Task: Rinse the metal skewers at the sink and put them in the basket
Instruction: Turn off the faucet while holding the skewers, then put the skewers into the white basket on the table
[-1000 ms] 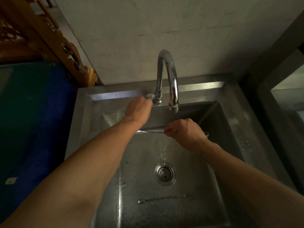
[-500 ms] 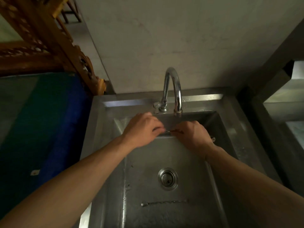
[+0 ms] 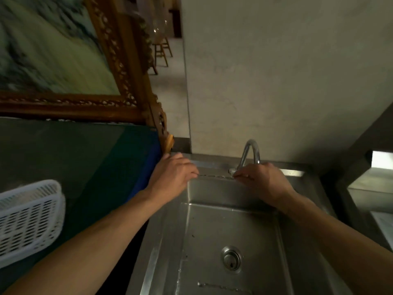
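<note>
A thin twisted metal skewer stretches level between my two hands above the back of the steel sink. My left hand pinches its left end. My right hand grips its right end, just below the curved tap. A second skewer lies flat on the sink floor near the front, below the drain. The white slotted plastic basket stands on the dark counter at the far left. No water runs from the tap.
A dark green and blue counter surface lies between the basket and the sink. A framed painting with a carved wooden frame leans at the counter's back. A grey wall rises behind the tap. A steel shelf is at the right.
My left hand left the tap handle and took the skewer's left end. The water stopped. Both hands carried the skewer leftward, and my head turned left, bringing the basket into view.
</note>
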